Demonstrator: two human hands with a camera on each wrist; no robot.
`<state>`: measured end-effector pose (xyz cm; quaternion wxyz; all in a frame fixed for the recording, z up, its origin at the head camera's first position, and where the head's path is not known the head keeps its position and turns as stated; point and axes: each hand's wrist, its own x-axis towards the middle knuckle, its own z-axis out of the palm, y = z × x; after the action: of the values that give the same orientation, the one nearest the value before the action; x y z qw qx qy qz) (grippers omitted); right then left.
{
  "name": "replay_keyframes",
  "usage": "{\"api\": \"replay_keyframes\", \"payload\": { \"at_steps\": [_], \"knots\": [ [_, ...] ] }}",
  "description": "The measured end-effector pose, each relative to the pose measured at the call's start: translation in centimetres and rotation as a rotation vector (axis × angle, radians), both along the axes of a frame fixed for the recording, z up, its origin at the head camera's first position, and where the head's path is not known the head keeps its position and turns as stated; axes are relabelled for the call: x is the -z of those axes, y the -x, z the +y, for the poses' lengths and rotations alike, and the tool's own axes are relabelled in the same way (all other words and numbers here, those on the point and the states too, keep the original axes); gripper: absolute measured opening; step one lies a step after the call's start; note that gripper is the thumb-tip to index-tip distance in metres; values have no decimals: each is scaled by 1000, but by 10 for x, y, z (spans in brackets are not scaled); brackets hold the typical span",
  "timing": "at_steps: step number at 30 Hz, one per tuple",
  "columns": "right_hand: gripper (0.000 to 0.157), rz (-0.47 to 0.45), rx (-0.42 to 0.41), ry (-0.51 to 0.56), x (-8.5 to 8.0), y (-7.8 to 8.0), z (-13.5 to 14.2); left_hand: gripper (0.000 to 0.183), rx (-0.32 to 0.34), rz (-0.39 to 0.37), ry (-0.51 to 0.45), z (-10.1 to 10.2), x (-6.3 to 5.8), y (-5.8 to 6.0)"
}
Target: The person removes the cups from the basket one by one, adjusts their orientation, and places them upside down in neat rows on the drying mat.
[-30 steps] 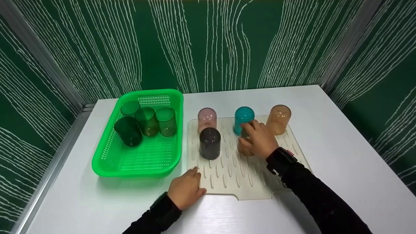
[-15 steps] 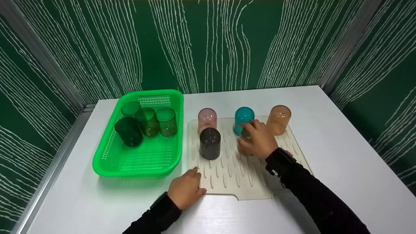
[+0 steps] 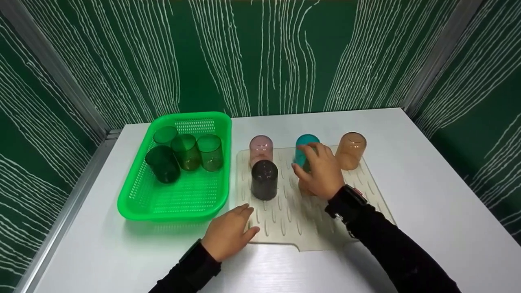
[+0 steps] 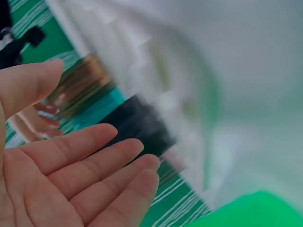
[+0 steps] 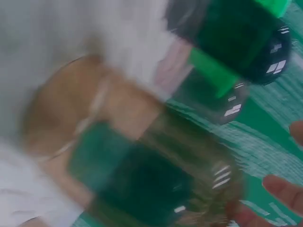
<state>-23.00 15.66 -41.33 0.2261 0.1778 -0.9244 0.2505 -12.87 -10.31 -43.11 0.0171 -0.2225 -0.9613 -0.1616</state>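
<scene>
My right hand (image 3: pixel 323 173) hovers with spread fingers just over an upside-down amber glass (image 3: pixel 305 188), which it mostly hides in the head view. In the right wrist view the fingertips (image 5: pixel 284 191) stand around the glass's closed end, with visible gaps at the upper ones. Behind it on the cream ridged draining mat (image 3: pixel 281 226) is a turquoise glass (image 3: pixel 305 139), partly covered by the hand. To its left stand a dark grey glass (image 3: pixel 264 181) and a pink glass (image 3: pixel 261 148). An orange glass (image 3: pixel 351 150) stands at back right. Near the mat's left edge, my left hand (image 3: pixel 228 234) holds nothing, fingers extended.
A green perforated basket (image 3: pixel 175 217) stands left of the mat on the white table (image 3: pixel 439 195). Several glasses sit inside it, including a dark one (image 3: pixel 163 165) and a brownish one (image 3: pixel 186 152). Green patterned walls (image 3: pixel 281 53) enclose the table.
My right fingers have loosened from the amber glass and the hand has risen slightly. My left hand has lifted off the mat's edge and shifted a little left.
</scene>
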Motion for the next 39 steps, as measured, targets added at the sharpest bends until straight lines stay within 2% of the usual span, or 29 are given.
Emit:
{"api": "replay_keyframes", "payload": {
  "at_steps": [5,9,12,15,17,20,23,26,29,34,39],
  "knots": [
    [43,33,-53,60,-12,-12,-27,40,-40,70,-91,-7,-33,-2],
    [42,75,-151,72,-18,-21,-52,34,-74,227,-122,-17,-57,0],
    [42,66,-252,92,-19,-28,-72,31,-106,353,-140,-27,-70,8],
    [47,20,-332,111,-18,-33,-92,31,-162,398,-155,-40,-81,21],
    [52,-57,-377,144,-17,-35,-104,32,-211,376,-163,-50,-87,32],
    [59,-226,-426,227,-12,-37,-120,37,-282,319,-170,-65,-92,49],
    [67,-385,-461,327,-3,-36,-134,42,-343,271,-173,-80,-91,64],
    [74,-484,-467,370,7,-34,-146,46,-386,228,-166,-92,-88,77],
    [78,-508,-442,377,15,-34,-153,50,-416,180,-150,-104,-86,88],
    [78,-483,-368,345,18,-33,-160,51,-479,130,-114,-120,-86,103],
    [70,-522,-322,281,21,-30,-163,45,-506,49,-55,-131,-78,110]
  ]
}}
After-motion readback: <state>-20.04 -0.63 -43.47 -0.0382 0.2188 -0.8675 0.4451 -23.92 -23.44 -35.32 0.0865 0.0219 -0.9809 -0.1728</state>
